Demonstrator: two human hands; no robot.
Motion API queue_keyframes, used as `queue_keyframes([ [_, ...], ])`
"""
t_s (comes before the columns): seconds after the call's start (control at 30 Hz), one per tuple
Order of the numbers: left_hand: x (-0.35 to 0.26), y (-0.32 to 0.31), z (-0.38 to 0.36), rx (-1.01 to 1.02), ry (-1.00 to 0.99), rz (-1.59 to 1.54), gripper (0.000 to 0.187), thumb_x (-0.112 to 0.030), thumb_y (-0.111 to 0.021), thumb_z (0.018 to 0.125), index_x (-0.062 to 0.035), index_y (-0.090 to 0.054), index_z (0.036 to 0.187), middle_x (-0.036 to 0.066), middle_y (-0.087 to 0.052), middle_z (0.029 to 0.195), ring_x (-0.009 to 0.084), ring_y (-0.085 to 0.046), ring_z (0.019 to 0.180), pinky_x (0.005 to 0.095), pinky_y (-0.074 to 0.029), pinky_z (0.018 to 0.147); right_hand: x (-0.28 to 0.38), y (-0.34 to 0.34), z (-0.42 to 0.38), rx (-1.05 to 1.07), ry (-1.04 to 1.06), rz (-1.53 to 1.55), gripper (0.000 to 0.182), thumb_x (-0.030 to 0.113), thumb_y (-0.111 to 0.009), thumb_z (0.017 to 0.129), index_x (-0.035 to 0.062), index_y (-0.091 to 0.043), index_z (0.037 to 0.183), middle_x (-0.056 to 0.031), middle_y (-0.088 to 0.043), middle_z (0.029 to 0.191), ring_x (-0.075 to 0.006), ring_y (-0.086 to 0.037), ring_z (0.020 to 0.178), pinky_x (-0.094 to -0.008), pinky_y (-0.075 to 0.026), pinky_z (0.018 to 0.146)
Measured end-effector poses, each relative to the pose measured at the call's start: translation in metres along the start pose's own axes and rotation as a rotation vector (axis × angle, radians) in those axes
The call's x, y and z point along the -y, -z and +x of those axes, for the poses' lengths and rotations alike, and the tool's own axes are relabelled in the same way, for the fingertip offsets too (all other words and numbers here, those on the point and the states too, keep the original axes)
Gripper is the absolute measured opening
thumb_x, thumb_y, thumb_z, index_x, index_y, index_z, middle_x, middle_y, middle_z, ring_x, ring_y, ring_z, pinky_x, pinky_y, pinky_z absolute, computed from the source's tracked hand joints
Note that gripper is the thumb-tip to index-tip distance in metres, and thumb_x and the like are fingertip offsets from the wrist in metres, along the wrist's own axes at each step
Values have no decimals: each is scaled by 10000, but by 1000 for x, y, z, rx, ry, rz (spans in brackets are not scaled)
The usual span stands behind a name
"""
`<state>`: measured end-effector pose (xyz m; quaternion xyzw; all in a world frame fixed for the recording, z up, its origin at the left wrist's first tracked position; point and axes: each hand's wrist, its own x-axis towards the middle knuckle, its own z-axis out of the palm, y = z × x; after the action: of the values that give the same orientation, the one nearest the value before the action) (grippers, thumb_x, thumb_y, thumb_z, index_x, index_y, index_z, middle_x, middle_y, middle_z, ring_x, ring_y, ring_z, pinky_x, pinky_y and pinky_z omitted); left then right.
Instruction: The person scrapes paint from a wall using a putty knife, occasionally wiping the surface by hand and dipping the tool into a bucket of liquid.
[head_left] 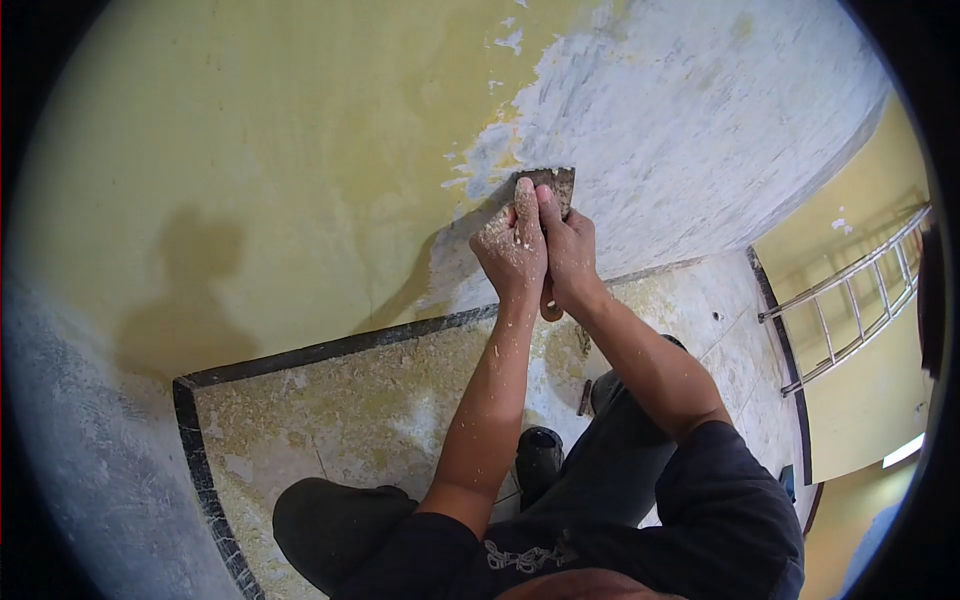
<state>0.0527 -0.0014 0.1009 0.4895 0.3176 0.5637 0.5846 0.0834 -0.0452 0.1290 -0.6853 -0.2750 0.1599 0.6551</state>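
Both my hands grip one flat metal scraper (563, 183), its blade against the wall at the border between yellow paint (330, 130) and bare whitish plaster (690, 110). My left hand (512, 250) is wrapped round its left side, dusted with pale paint flakes. Pressed beside it, my right hand (573, 245) closes on the right side, thumb up along the blade. The rounded end of the brown handle (550, 308) shows below my hands. Flakes also cling to my left forearm.
Paint flakes cover the tiled floor (350, 420) along a dark skirting strip (340, 347). A metal ladder (850, 300) leans at the right wall. My knees and a dark shoe (540, 460) are below. A small dark tool (585, 397) lies near my right leg.
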Motion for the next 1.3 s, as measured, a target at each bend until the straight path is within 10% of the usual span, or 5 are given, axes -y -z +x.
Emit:
queue_keyframes([
  [1.3, -5, 11, 14, 64, -83, -28, 474, -374, -597, 955, 52, -663, 757, 82, -555, 542, 92, -462, 554, 328, -420, 533, 3, -18, 2, -48, 117, -20, 368, 304, -601, 951, -24, -671, 799, -12, -618, 687, -64, -500, 638, -266, -431, 565],
])
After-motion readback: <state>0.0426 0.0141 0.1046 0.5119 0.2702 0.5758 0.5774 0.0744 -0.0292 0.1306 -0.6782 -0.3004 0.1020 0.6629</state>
